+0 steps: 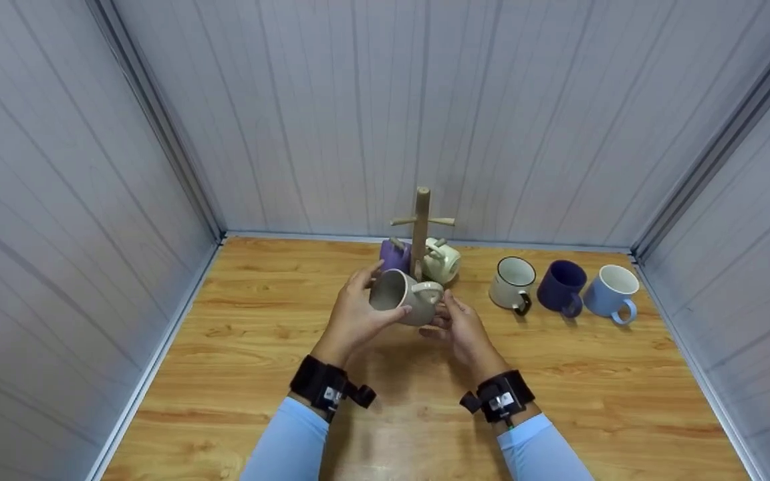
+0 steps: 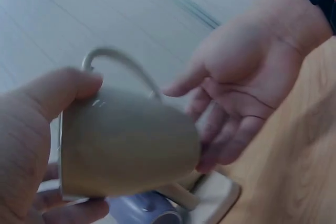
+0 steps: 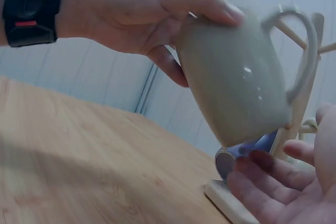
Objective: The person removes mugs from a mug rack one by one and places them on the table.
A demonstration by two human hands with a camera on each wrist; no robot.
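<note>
My left hand (image 1: pixel 385 294) grips a grey-beige mug (image 1: pixel 404 297) by its rim, tipped on its side above the table, handle up and toward the wooden mug tree (image 1: pixel 420 230). In the left wrist view my thumb (image 2: pixel 58 93) lies over the mug (image 2: pixel 126 140). My right hand (image 1: pixel 440 314) is open, palm up, fingers (image 3: pixel 278 187) just under the mug's base (image 3: pixel 236 82); whether they touch it I cannot tell. A purple mug (image 1: pixel 395 254) and a cream mug (image 1: pixel 442 262) hang on the tree's lower pegs.
Three mugs stand in a row at the right: white with a dark rim (image 1: pixel 513 280), dark purple (image 1: pixel 562 284), light blue (image 1: pixel 612 288). Grey panel walls close the wooden table (image 1: pixel 258 334) on the left, back and right.
</note>
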